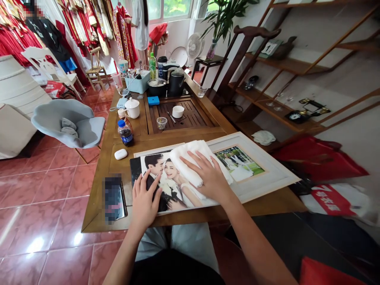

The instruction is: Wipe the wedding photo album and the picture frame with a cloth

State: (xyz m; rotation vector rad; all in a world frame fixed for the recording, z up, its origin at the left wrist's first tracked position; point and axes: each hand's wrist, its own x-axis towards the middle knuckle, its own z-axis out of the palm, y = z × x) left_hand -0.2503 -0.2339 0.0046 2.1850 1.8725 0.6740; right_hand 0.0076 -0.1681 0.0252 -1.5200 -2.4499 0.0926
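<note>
A large wedding photo print (pixel 175 194) lies at the near edge of the wooden table (pixel 97 198). My left hand (pixel 145 200) rests flat on its lower left part, fingers spread. My right hand (pixel 209 176) presses flat on a folded white cloth (pixel 190 158) that lies across the print. Under and to the right of the print sits a white picture frame (pixel 267 168) holding a smaller outdoor wedding photo (pixel 239 160).
A phone (pixel 114 198) lies at the table's left front edge, with a white earbud case (pixel 120 154) and a dark drink bottle (pixel 126 133) behind it. A tea tray (pixel 185 113) with cups, kettle and teapot fills the far half. A grey chair (pixel 69 124) stands left, wooden shelves right.
</note>
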